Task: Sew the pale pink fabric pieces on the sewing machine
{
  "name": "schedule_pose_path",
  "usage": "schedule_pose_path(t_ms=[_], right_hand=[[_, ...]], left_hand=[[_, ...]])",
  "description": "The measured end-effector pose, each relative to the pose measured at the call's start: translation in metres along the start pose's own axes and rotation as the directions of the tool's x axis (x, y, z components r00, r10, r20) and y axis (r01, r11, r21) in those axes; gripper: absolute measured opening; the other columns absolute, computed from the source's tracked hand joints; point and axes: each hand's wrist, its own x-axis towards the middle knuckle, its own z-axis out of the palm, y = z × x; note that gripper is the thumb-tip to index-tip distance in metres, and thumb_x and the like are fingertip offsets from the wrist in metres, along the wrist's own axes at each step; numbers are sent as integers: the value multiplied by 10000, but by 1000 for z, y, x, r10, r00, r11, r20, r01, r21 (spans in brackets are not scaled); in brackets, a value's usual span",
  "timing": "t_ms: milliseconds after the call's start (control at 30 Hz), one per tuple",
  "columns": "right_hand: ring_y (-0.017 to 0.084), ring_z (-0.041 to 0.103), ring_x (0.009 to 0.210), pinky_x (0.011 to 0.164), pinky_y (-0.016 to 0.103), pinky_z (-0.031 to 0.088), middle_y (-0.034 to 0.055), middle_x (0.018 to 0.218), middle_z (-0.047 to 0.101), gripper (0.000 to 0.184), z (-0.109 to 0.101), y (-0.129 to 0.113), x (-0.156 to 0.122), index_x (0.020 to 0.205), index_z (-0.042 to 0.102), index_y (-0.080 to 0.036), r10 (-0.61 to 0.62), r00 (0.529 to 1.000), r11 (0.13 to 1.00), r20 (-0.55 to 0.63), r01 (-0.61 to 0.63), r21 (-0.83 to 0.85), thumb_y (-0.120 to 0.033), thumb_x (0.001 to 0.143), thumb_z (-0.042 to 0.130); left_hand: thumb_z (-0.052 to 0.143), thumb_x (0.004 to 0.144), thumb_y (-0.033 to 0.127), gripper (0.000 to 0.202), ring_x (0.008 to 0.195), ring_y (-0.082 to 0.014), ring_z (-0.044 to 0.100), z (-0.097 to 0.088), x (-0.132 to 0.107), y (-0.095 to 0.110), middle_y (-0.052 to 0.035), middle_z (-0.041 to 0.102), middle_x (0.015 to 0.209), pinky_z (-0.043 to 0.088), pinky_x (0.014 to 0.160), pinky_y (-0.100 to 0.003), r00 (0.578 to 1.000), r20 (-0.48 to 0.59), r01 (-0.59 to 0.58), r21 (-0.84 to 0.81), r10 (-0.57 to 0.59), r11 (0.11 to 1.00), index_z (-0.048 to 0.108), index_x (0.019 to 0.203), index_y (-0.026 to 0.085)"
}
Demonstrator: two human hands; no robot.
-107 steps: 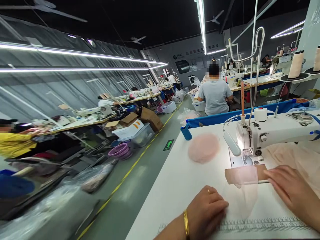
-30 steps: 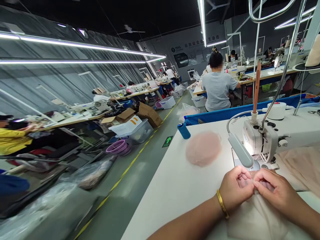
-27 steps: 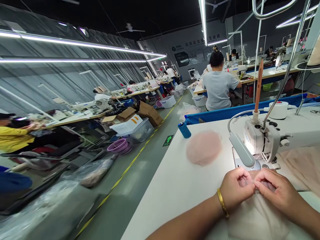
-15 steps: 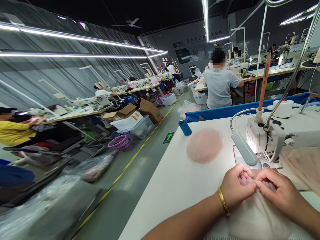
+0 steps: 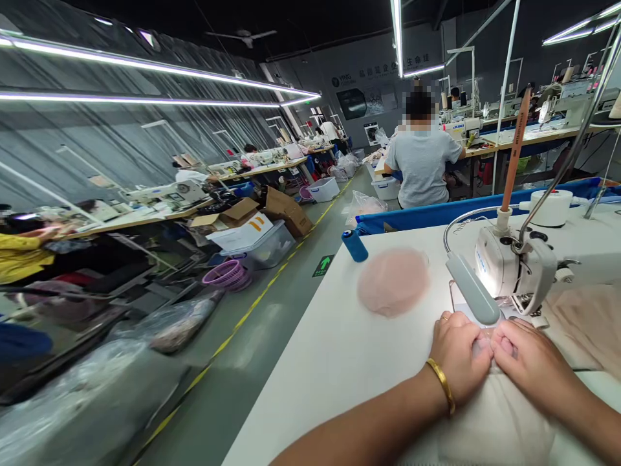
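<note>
Thin beige fabric (image 5: 499, 417) hangs down toward me over the front of the white table. My left hand (image 5: 458, 353), with a gold bangle at the wrist, is closed on its upper edge. Close against it, my right hand (image 5: 526, 356) pinches the same edge, thumbs nearly touching. Both hands are just in front of the needle area of a white sewing machine (image 5: 499, 259). A grey lamp head (image 5: 473, 288) partly covers the machine's plate. More beige fabric (image 5: 587, 323) lies to the right of the machine.
On the white tabletop (image 5: 310, 382) lie a round pinkish fabric piece (image 5: 394, 281) and a blue thread cone (image 5: 354, 246). A blue cloth trough (image 5: 436, 218) runs behind. Left is an aisle with a purple basket (image 5: 227, 275); a person in grey (image 5: 420, 165) sits ahead.
Both hands have moved slightly forward toward the needle area and turned more palm-down, still holding the fabric edge. The camera view has shifted slightly.
</note>
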Motion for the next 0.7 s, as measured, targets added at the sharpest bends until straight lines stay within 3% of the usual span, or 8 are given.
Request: schedule_pose_path(t_ms=[100, 167, 267, 500, 600, 700], right_hand=[[250, 573, 662, 658, 392, 422, 21, 691, 586, 266, 2, 1, 3, 716, 399, -279, 22, 1000, 999, -9, -22, -39, -364, 966, 430], [262, 592, 676, 655, 395, 434, 28, 712, 614, 238, 2, 2, 3, 749, 439, -282, 33, 999, 998, -10, -33, -46, -369, 970, 432], [282, 636, 721, 637, 391, 456, 43, 788, 676, 213, 2, 5, 1, 859, 527, -282, 39, 999, 998, -10, -39, -43, -411, 1004, 440], [264, 688, 832, 707, 401, 521, 77, 980, 704, 357, -4, 17, -3, 981, 689, -270, -222, 973, 966, 66, 228, -119, -278, 1087, 348], [233, 674, 745, 647, 376, 505, 91, 1019, 729, 367, -6, 19, -2, 1020, 720, -255, -290, 957, 934, 33, 290, -206, -227, 1078, 359], [207, 653, 666, 588, 359, 484, 106, 1076, 749, 382, -4, 22, -2, 1014, 727, -243, -322, 947, 908, -11, 306, -287, -213, 1069, 350]], left_hand=[[767, 795, 207, 169, 968, -286, 586, -1, 0, -1, -98, 704, 1013, 464, 883, -424, 988, -53, -137, 126, 145, 983, 685, 941, 186], [682, 903, 193, 24, 948, -269, 596, -3, -2, -2, -91, 717, 1014, 453, 877, -425, 952, -20, -296, 197, 306, 934, 687, 926, 191], [516, 1029, 159, 235, 877, -236, 611, -4, -5, -3, -64, 735, 918, 451, 859, -424, 887, 71, -459, 250, 457, 852, 694, 880, 195], [595, 1005, 191, 139, 892, -251, 650, -6, -5, -4, -68, 772, 1018, 491, 841, -427, 877, 101, -478, 282, 470, 832, 719, 940, 182], [659, 978, 237, 98, 931, -273, 658, -7, -4, -2, -87, 765, 1074, 519, 869, -450, 892, 132, -452, 307, 433, 837, 724, 1014, 173], [697, 966, 297, 180, 964, -294, 660, -9, -3, -1, -105, 750, 1081, 545, 875, -476, 902, 158, -432, 346, 402, 833, 726, 1084, 164]])
